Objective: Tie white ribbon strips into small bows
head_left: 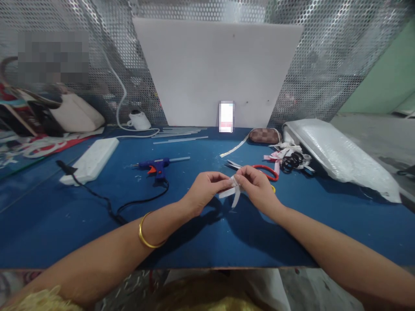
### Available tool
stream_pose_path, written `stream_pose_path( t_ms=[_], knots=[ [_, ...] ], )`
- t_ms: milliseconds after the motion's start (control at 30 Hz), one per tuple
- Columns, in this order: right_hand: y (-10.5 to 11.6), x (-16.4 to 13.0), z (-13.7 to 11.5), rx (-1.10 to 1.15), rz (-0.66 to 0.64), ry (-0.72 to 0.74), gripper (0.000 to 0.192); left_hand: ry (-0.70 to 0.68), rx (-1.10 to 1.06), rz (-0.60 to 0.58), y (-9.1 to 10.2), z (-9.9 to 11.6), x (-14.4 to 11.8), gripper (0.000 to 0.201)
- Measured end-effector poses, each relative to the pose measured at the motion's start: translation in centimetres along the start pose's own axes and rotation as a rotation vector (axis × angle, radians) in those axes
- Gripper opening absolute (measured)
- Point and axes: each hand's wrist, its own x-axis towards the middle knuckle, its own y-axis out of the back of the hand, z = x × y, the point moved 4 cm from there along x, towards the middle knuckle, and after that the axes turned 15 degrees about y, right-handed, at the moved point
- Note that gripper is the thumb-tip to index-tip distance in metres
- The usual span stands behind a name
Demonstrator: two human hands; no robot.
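Observation:
Between my two hands is a white ribbon bow (236, 190), its two loose tails hanging down toward the table. My left hand (209, 188) pinches it from the left with thumb and fingers. From the right, my right hand (257, 188) pinches its upper part; the fingertips of both hands nearly meet and hide the middle of the bow. Just behind my right hand lie scissors with red handles (270, 172), blades pointing left. A small piece of something yellow (273, 189) shows beside the right hand, mostly hidden.
A blue glue gun (157, 165) with a cord lies left of my hands, near a white power strip (94, 160). Glue sticks (180, 140) lie behind. Black hair ties (292, 163), a brown checked pouch (265, 135) and a plastic-wrapped package (340, 155) are right. A phone (226, 116) leans upright.

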Motion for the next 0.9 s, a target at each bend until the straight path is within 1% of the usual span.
stream_pose_path(
  t_ms=[67, 133, 200, 367, 433, 500, 533, 567, 700, 767, 833, 900],
  knots=[
    [-0.01, -0.04, -0.16, -0.045, 0.01, 0.026, 0.016, 0.023, -0.014, -0.05, -0.31, -0.12, -0.09, 0.024],
    [-0.1, -0.1, -0.33, -0.056, 0.013, 0.035, 0.015, 0.036, 0.006, -0.066, -0.59, -0.18, -0.25, 0.024],
    [-0.23, -0.12, -0.39, -0.019, 0.005, 0.014, 0.016, 0.031, 0.028, -0.047, -0.72, -0.16, -0.41, 0.021],
    [0.1, 0.25, -0.48, 0.176, 0.039, -0.098, 0.021, -0.061, 0.032, 0.018, -0.32, 0.27, -0.55, 0.017],
    [0.15, 0.44, -0.65, 0.176, -0.019, -0.125, 0.023, -0.072, 0.038, 0.033, -0.07, 0.36, -0.49, 0.017],
    [0.01, 0.53, -0.83, 0.166, -0.103, -0.125, 0.024, -0.066, 0.044, 0.051, 0.11, 0.4, -0.44, 0.016],
    [-0.04, 0.53, -0.87, 0.166, -0.125, -0.12, 0.025, -0.06, 0.045, 0.058, 0.14, 0.42, -0.43, 0.016],
    [-0.05, 0.51, -0.86, 0.165, -0.129, -0.113, 0.024, -0.054, 0.045, 0.064, 0.15, 0.44, -0.45, 0.015],
    [0.22, 0.39, -0.59, 0.129, -0.071, -0.098, 0.02, -0.05, 0.015, 0.066, 0.03, 0.56, -0.59, 0.014],
    [0.22, 0.4, -0.56, 0.121, -0.103, -0.083, 0.018, -0.042, 0.004, 0.064, 0.01, 0.56, -0.61, 0.013],
    [0.1, 0.41, -0.62, 0.11, -0.173, -0.068, 0.018, -0.031, 0.0, 0.068, 0.04, 0.5, -0.58, 0.012],
    [0.06, 0.37, -0.68, 0.105, -0.186, -0.065, 0.018, -0.026, -0.014, 0.065, 0.04, 0.4, -0.53, 0.012]
  ],
)
